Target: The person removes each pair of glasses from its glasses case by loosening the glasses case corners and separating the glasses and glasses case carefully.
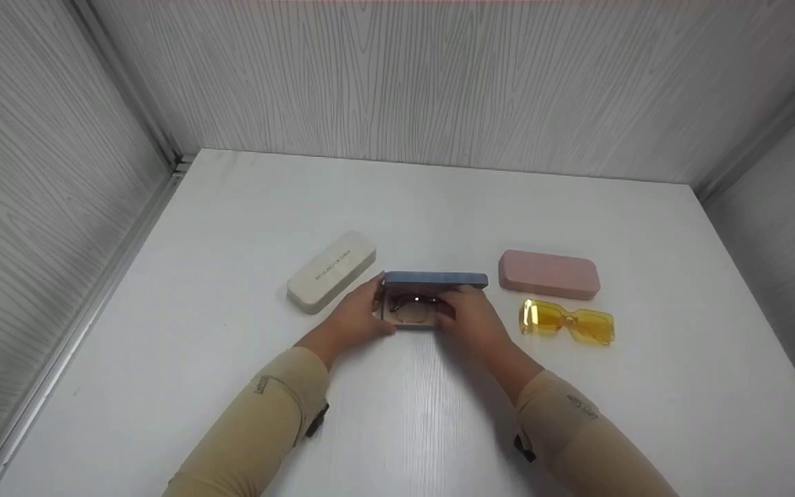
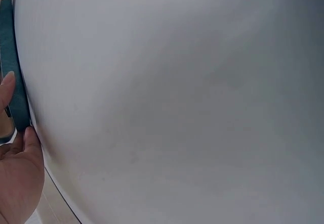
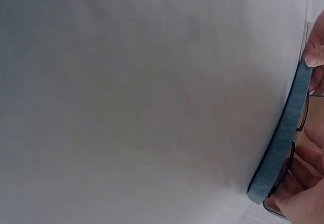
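Open blue glasses case in two hands, eyeglasses inside

At the middle of a white table (image 1: 425, 214), between a closed white case (image 1: 332, 271) at left and a closed pink case (image 1: 549, 274) at right: an open blue case (image 1: 435, 279), with eyeglasses (image 1: 413, 310) within. By the left hand (image 1: 356, 314), a grip on the case's left end, thumb at the front edge. By the right hand (image 1: 472, 321), what looks like a pinch on the right end of the eyeglasses, exact fingertip contact partly hidden.

Likely light and stiff as a case, smooth enough to slide a little; best held by the short ends. As for the eyeglasses, probably very light, easy to bend or smudge; best taken by the bridge or frame ends, clear of the lenses.

In looks, long and shallow, blue from above, nearer teal in the wrist views, lid raised at the back, lining pale brown. On the eyeglasses, thin dark rims and clear-looking lenses.
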A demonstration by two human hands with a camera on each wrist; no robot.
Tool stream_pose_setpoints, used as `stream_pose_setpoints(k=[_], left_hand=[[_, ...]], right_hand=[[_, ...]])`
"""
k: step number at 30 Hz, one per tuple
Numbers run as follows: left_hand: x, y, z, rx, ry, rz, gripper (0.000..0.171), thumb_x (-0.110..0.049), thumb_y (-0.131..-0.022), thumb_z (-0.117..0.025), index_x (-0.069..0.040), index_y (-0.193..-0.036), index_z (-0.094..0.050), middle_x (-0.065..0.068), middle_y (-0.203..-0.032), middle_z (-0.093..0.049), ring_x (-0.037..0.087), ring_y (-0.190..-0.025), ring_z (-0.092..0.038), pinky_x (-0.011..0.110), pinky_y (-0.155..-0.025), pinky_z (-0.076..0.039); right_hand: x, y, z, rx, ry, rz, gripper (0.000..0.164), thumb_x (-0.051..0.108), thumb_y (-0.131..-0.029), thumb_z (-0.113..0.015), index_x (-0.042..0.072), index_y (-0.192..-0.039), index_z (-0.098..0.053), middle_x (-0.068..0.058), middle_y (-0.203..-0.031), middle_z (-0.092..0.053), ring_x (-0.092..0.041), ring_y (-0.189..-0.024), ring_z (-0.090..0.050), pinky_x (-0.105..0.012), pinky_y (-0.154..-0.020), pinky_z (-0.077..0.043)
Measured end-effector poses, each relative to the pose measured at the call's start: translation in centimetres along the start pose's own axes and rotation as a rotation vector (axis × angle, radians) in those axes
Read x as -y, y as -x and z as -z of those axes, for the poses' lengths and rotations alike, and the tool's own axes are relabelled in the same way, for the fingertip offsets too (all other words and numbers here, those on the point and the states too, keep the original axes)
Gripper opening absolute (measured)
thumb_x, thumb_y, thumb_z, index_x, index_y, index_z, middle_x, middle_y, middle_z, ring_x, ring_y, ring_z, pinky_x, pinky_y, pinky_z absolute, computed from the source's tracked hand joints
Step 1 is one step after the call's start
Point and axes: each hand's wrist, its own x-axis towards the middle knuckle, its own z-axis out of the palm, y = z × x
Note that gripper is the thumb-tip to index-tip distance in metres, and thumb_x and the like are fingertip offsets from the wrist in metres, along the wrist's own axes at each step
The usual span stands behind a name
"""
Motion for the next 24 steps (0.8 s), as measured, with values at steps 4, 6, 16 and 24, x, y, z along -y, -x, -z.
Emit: stream_pose_setpoints(k=[4,6,16,24], left_hand=[[-0.07,0.15,0.01,0.011,0.018,0.004,0.100,-0.019,-0.073,-0.076,-0.011,-0.147,-0.010,0.009,-0.147,-0.028,0.022,-0.128,-0.038,0.030,-0.108,-0.029],[-0.15,0.25,0.03,0.020,0.027,0.005,0.100,-0.018,-0.073,-0.076,-0.012,-0.147,-0.008,0.009,-0.147,-0.027,0.023,-0.127,-0.040,0.030,-0.107,-0.031],[-0.52,0.38,0.04,0.008,0.007,0.028,0.101,-0.019,-0.073,-0.076,-0.013,-0.148,-0.008,0.009,-0.148,-0.026,0.022,-0.126,-0.041,0.029,-0.107,-0.031],[-0.34,0.35,0.05,0.019,0.018,0.032,0.100,-0.018,-0.074,-0.075,-0.013,-0.148,-0.007,0.009,-0.149,-0.024,0.024,-0.125,-0.042,0.031,-0.108,-0.030]], right_hand=[[0.03,-0.07,-0.34,0.018,0.010,-0.003,0.029,0.019,-0.083,-0.066,0.008,-0.110,-0.065,-0.011,-0.109,-0.058,-0.027,-0.108,-0.051,-0.040,-0.099,-0.039],[0.11,-0.02,-0.39,0.036,0.010,-0.016,0.031,0.020,-0.084,-0.066,0.010,-0.113,-0.063,-0.011,-0.114,-0.054,-0.026,-0.113,-0.048,-0.040,-0.103,-0.036],[0.46,0.20,-0.25,0.008,0.008,-0.043,0.021,0.019,-0.083,-0.067,0.012,-0.102,-0.062,-0.002,-0.101,-0.059,-0.021,-0.100,-0.055,-0.036,-0.093,-0.044],[0.84,0.17,-0.02,-0.020,0.062,-0.071,0.011,0.017,-0.085,-0.064,0.013,-0.095,-0.062,-0.002,-0.090,-0.060,-0.020,-0.087,-0.058,-0.035,-0.080,-0.049]])
